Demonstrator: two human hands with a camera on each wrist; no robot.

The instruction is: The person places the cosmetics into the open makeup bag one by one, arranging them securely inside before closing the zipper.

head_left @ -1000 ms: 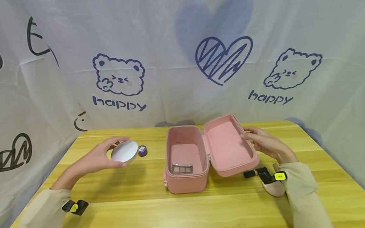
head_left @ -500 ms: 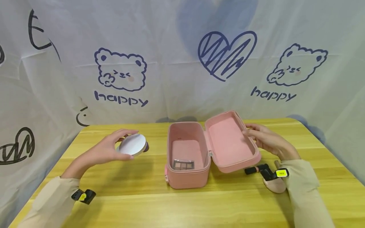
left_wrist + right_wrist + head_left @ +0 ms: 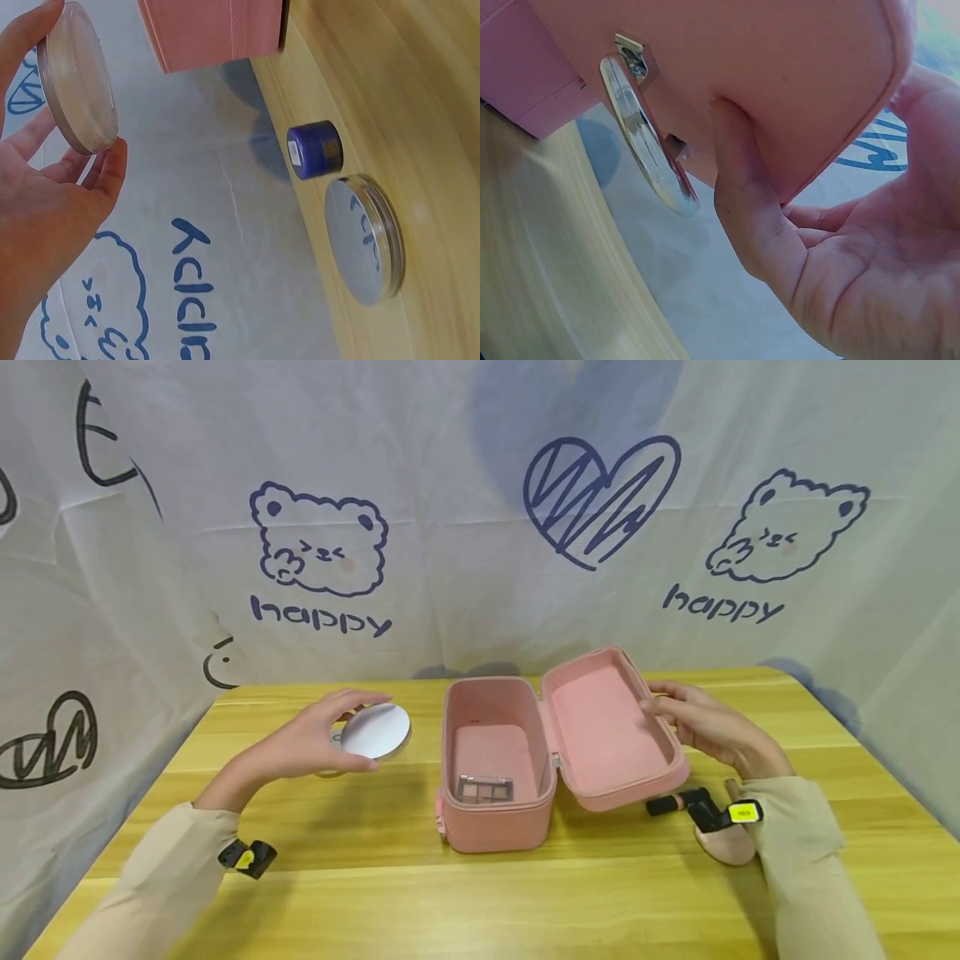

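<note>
My left hand (image 3: 309, 739) pinches a round, flat compact (image 3: 377, 732) by its rim, in the air left of the pink case. Its top looks silvery in the head view; its underside (image 3: 75, 82) shows pale cream in the left wrist view. The pink case (image 3: 495, 827) stands on the table, and a small eyeshadow palette (image 3: 486, 789) lies inside it. My right hand (image 3: 716, 727) grips the outer edge of the case's opened lid (image 3: 611, 727), with the thumb on the outside near a metal-coloured handle (image 3: 645, 135).
A purple jar (image 3: 315, 150) and a second round compact with a mirror-like top (image 3: 356, 240) sit on the table, left of the case. Near my right forearm lie a black tube (image 3: 663, 804) and a beige rounded piece (image 3: 726, 845). A printed cloth (image 3: 450, 568) hangs behind.
My left hand has carried the compact rightward, closer to the case, now covering the purple jar in the head view. The right hand stays on the lid.
</note>
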